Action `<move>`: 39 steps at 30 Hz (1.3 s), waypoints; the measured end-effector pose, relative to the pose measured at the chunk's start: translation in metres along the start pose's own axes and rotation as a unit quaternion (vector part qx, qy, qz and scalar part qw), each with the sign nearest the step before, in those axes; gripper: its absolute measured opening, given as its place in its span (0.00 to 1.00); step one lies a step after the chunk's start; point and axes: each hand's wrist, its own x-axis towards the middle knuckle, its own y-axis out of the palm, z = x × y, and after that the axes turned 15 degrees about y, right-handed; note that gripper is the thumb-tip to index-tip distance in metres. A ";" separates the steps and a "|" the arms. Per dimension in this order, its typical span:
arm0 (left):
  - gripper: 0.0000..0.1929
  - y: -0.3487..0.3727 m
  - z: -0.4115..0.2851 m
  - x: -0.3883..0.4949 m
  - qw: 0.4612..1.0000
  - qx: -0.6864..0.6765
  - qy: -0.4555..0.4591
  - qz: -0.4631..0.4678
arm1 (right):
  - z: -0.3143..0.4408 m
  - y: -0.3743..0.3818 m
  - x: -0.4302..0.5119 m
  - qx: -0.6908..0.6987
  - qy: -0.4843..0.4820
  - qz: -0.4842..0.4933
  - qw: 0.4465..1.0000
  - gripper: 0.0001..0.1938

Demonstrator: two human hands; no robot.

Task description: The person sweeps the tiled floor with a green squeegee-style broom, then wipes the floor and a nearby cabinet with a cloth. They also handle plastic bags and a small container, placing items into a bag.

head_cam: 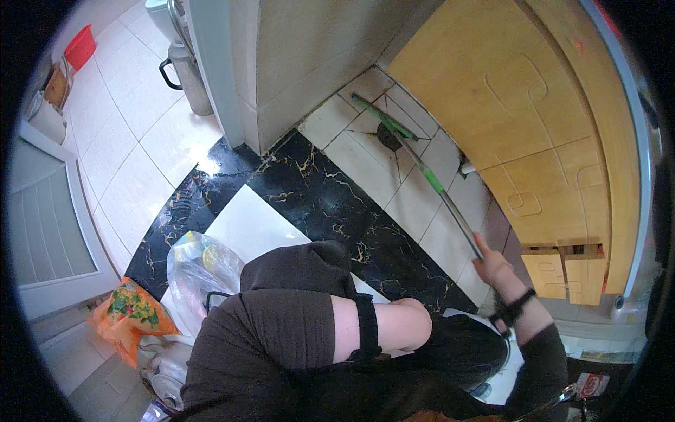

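Note:
A floor squeegee with a green head (381,115) reaches across white tiles, and its metal handle (457,215) slants down to the right. Around the end of that handle my right hand (494,268) is closed. The head lies partly over a dark round floor drain (387,138) in the tiled floor (416,208). Beside my dark trousers, bent at the knee, is my left hand (411,326), its back and wrist showing. The fingers curl out of sight, so what they hold or touch cannot be told. Black straps circle both wrists.
Yellow cabinet doors (559,132) border the right side. A black marbled stone strip (337,211) edges the tiles. A wall corner (258,105) juts in above. To the left are a clear plastic bag (198,269), an orange bag (134,314), a metal flask (191,79) and a red basin (80,47).

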 end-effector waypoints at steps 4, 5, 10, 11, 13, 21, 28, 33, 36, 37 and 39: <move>0.23 -0.003 -0.005 -0.021 1.000 0.002 0.011 -0.026 | -0.046 0.010 -0.047 0.242 -0.040 0.038 0.969 0.33; 0.24 -0.004 -0.008 -0.024 1.000 -0.002 0.012 -0.029 | -0.052 0.020 -0.058 0.355 -0.028 0.112 0.928 0.31; 0.19 -0.005 -0.010 -0.030 0.999 0.030 0.017 -0.028 | -0.041 0.076 -0.056 0.627 0.064 0.317 0.709 0.19; 0.14 -0.003 -0.009 -0.030 0.998 0.036 0.025 -0.047 | -0.035 0.082 -0.050 0.604 0.089 0.282 0.740 0.19; 0.11 0.002 -0.008 -0.029 0.997 0.036 0.030 -0.068 | -0.012 0.086 -0.033 0.555 0.055 0.240 0.795 0.23; 0.11 0.000 -0.003 -0.018 0.999 0.035 0.018 -0.030 | 0.059 0.082 0.023 0.438 0.023 0.244 0.865 0.24; 0.10 -0.003 0.000 -0.025 0.997 0.021 0.033 -0.069 | -0.049 0.065 0.025 0.368 0.063 0.112 0.921 0.21; 0.10 -0.004 0.001 -0.022 0.998 0.023 0.041 -0.049 | -0.045 0.070 0.016 0.434 0.051 0.128 0.890 0.20; 0.10 -0.005 0.001 -0.018 0.999 0.019 0.039 -0.032 | 0.020 0.085 0.041 0.386 -0.014 0.058 0.921 0.21; 0.10 -0.004 0.001 -0.017 0.998 0.017 0.037 -0.037 | 0.035 0.091 0.044 0.397 -0.065 0.050 0.914 0.21; 0.10 -0.004 0.001 -0.017 0.998 0.023 0.033 -0.052 | 0.057 0.103 0.050 0.346 -0.064 0.036 0.935 0.22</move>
